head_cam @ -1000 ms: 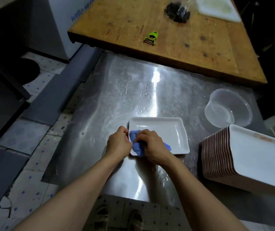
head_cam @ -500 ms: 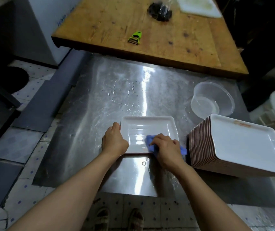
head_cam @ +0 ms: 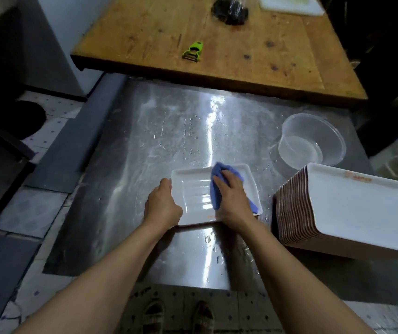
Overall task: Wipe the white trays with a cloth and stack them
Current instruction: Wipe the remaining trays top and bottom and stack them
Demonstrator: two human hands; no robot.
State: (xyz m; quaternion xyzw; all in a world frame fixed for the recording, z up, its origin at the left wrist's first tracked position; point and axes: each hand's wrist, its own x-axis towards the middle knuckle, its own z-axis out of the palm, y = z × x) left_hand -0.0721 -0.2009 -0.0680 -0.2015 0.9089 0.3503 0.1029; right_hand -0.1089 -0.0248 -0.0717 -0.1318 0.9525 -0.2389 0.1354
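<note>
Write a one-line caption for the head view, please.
Left hand holds a white tray while right hand wipes it with a blue cloth.

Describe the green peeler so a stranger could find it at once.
Start at the wooden table beyond the wet steel counter. Near that table's front edge, toward its left side, lies the green peeler, small and alone on bare wood. It is the only bright green thing there; the dark bundle and the white board lie farther back.
</note>
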